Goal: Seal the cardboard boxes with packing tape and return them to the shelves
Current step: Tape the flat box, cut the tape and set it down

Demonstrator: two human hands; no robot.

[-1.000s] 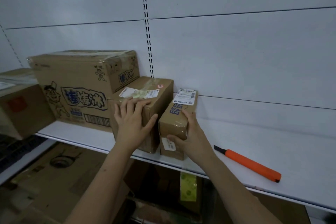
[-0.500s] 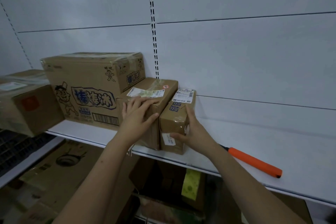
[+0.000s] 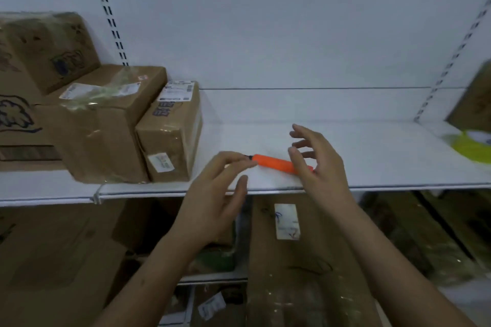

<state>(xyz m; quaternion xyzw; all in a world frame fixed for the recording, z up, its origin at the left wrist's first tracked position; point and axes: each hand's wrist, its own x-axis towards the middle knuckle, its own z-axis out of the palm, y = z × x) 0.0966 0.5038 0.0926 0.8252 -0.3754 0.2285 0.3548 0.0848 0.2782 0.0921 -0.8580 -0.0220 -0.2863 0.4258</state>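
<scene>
I am seeing both hands off the boxes now: half a second back the left hand (image 3: 212, 202) was lying flat on the middle box (image 3: 106, 125) and the right hand (image 3: 316, 164) was steadying the small box (image 3: 172, 133). Now they are hovering over the bare stretch of shelf (image 3: 372, 156) to the right, on either side of the orange cutter (image 3: 276, 163). I am reading that as these two boxes being back in place, taped and standing side by side next to the big printed box (image 3: 39, 61) at the left, and the work moving on to picking up the tool.

Both hands are spread and holding nothing. The left fingertips (image 3: 247, 163) are arriving at the cutter's dark tip, though with the motion blur I cannot tell whether they are touching it. The right hand's loosely curved fingers are passing in front of the cutter's other end, hiding it.

The cutter is lying flat near the shelf's front edge, its long axis running left to right along the shelf, tip pointing left toward the boxes and slightly away from me. The small box is standing with its long axis front to back, label end toward the wall.
</scene>
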